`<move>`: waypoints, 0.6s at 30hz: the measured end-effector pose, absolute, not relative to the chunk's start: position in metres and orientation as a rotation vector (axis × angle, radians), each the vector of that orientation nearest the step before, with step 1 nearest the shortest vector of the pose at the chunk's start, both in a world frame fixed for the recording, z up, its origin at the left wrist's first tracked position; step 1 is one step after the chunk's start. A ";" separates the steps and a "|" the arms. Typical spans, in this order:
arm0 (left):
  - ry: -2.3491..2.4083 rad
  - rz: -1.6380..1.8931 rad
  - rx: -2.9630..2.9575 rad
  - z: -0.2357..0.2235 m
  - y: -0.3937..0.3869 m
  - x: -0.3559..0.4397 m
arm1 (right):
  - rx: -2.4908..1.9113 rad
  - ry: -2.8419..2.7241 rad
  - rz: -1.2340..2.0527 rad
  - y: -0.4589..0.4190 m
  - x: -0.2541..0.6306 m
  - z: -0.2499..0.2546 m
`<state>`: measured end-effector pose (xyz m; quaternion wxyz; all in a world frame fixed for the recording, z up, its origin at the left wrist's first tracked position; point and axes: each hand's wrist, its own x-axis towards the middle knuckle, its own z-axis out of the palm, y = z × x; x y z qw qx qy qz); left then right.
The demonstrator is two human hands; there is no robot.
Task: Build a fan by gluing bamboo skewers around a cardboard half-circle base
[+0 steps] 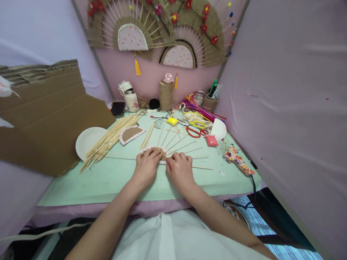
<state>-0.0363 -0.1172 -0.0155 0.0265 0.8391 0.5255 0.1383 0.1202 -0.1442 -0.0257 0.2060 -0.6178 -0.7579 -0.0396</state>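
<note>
A half-round cardboard piece (pixel 164 157) with a pale, pink-dotted edge lies flat near the table's middle, largely covered by my hands. Thin bamboo skewers (pixel 178 145) spread from it like fan ribs, up and to the right; one more sticks out to the left. My left hand (pixel 147 165) rests on the piece's left part, fingers stretched out and pressing down. At its right edge is my right hand (pixel 181 169), with fingers curled in at the skewers' inner ends. What those fingertips grip is hidden. A second half-round cardboard piece (pixel 132 135) lies farther left.
Left are a skewer pile (pixel 111 139), paper plate (pixel 89 139) and large cardboard sheet (pixel 51 122). Red-handled scissors (pixel 193 132), a yellow packet (pixel 172 121) and a pink packet (pixel 211 141) lie beyond my hands. A corded glue gun (pixel 238 161) is right; twine (pixel 166 94) stands behind.
</note>
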 end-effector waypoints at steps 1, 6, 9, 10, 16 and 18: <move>1.624 0.426 2.591 -0.015 -0.117 -0.036 | -1.724 -2.112 -0.110 -0.144 0.120 -0.025; 1.619 0.422 2.586 -0.015 -0.118 -0.036 | -1.729 -2.108 -0.111 -0.145 0.119 -0.022; 1.622 0.427 2.588 -0.016 -0.117 -0.037 | -1.730 -2.109 -0.111 -0.145 0.120 -0.022; 1.621 0.427 2.590 -0.016 -0.117 -0.037 | -1.730 -2.110 -0.110 -0.145 0.120 -0.022; 1.621 0.424 2.596 -0.016 -0.116 -0.037 | -1.739 -2.116 -0.111 -0.145 0.119 -0.021; 1.619 0.422 2.594 -0.016 -0.117 -0.037 | -1.742 -2.118 -0.114 -0.145 0.119 -0.020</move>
